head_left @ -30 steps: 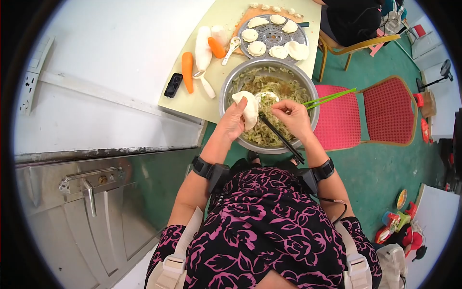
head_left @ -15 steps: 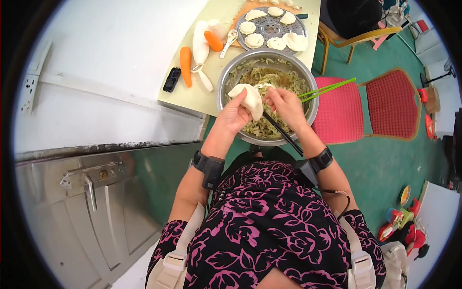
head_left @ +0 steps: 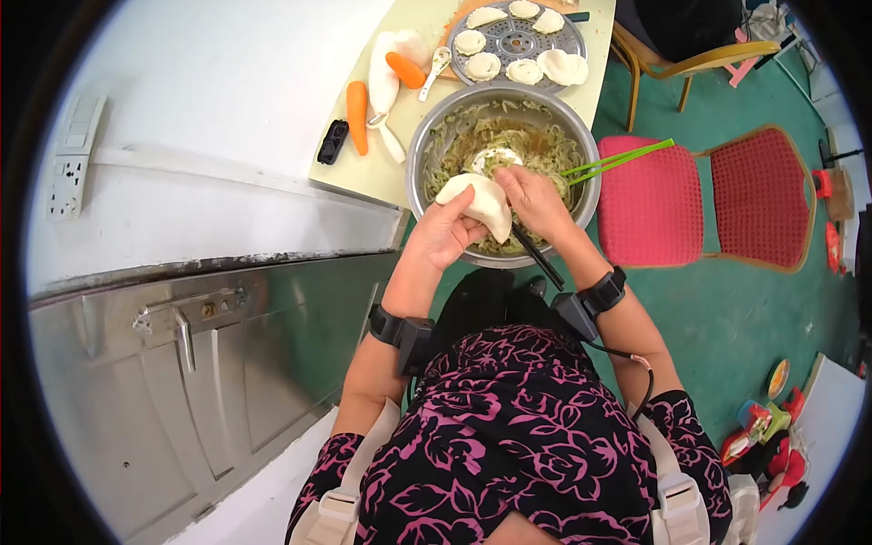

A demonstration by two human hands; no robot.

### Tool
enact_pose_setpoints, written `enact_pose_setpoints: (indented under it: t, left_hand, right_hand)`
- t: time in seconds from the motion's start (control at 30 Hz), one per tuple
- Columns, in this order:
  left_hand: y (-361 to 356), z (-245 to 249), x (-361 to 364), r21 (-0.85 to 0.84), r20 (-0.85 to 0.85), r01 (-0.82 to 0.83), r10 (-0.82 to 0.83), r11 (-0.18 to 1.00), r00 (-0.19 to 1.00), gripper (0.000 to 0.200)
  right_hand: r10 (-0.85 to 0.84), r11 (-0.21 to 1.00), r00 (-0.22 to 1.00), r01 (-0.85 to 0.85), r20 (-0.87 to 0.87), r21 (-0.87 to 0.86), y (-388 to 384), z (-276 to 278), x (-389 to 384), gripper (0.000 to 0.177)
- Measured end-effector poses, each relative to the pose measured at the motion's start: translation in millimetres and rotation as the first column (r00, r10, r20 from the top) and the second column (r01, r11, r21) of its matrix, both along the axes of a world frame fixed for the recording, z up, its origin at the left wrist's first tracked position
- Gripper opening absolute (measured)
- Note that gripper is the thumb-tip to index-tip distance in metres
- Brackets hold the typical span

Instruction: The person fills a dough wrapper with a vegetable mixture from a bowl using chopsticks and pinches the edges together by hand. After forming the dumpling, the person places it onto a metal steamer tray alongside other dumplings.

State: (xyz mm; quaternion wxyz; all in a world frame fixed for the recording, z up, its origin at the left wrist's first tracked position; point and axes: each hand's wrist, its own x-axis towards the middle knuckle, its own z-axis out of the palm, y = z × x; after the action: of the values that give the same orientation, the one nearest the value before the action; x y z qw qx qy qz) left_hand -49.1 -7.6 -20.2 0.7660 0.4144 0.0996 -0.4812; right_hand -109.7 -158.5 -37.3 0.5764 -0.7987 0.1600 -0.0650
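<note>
My left hand (head_left: pixel 445 229) holds a folded white dough piece (head_left: pixel 483 202) over the near left part of a large steel bowl (head_left: pixel 414 173). Shredded green filling (head_left: pixel 445 163) fills the bowl. Beside the dough, my right hand (head_left: pixel 538 204) has its fingers closed, with dark chopsticks (head_left: pixel 538 257) sticking out below it toward me. A white spoon or small dish (head_left: pixel 495 158) with filling on it lies in the bowl just beyond my fingers. Green chopsticks (head_left: pixel 627 159) rest across the bowl's right rim.
Behind the bowl, a round metal steamer tray (head_left: pixel 517 44) bears several dumplings. Carrots (head_left: pixel 357 116), a white radish (head_left: pixel 385 77), a peeler (head_left: pixel 389 136), a patterned spoon (head_left: pixel 436 73) and a black object (head_left: pixel 333 143) lie on the table (head_left: pixel 363 182). A red chair (head_left: pixel 649 204) stands right.
My hands and the dough have moved slightly down and right. The white spoon or dish in the bowl shows more now. The whole view has shifted a little.
</note>
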Motion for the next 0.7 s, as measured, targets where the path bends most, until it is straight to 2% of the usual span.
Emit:
enact_pose_setpoints:
  t: [0.2,0.33,0.43,0.47,0.53,0.57,0.67,0.7]
  left_hand:
    - [-6.8,2.6,0.3,0.171,0.125,0.189,-0.211,0.967,0.969,0.033]
    - [-7.9,0.5,22.3,0.113,0.126,0.266,-0.279,0.957,0.952,0.032]
    - [-6.4,0.4,43.7,-0.009,0.041,0.210,-0.209,0.978,0.977,0.034]
    - [-4.3,-3.0,51.9,-0.043,0.008,0.178,-0.177,0.983,0.984,0.034]
    - [1.0,-7.8,69.7,-0.077,-0.032,0.217,-0.220,0.973,0.975,0.035]
    - [1.5,-9.2,75.4,-0.064,-0.054,0.214,-0.218,0.975,0.974,0.035]
    - [6.5,-13.3,96.6,-0.084,-0.137,0.283,-0.292,0.956,0.946,0.034]
    - [8.6,-14.9,104.5,-0.100,-0.166,0.316,-0.329,0.943,0.930,0.034]
  right_hand:
    - [0.222,0.972,0.972,-0.214,0.078,-0.102,-6.3,2.2,7.6,0.034]
    - [0.053,0.997,0.994,-0.058,0.092,0.059,-6.4,4.2,10.5,0.038]
    - [-0.158,0.984,0.981,0.165,-0.111,0.059,-2.3,12.1,15.5,0.039]
    - [-0.122,0.990,0.991,0.125,-0.057,0.061,2.4,12.5,18.7,0.039]
    - [-0.054,0.996,0.997,0.051,0.048,0.069,15.8,6.7,25.7,0.038]
    - [-0.016,1.000,0.999,0.016,0.039,-0.003,20.2,5.7,32.0,0.037]
    - [-0.145,0.989,0.989,0.144,-0.011,-0.030,29.7,14.4,48.4,0.035]
    - [-0.224,0.972,0.974,0.220,0.040,0.078,36.6,10.4,56.0,0.040]
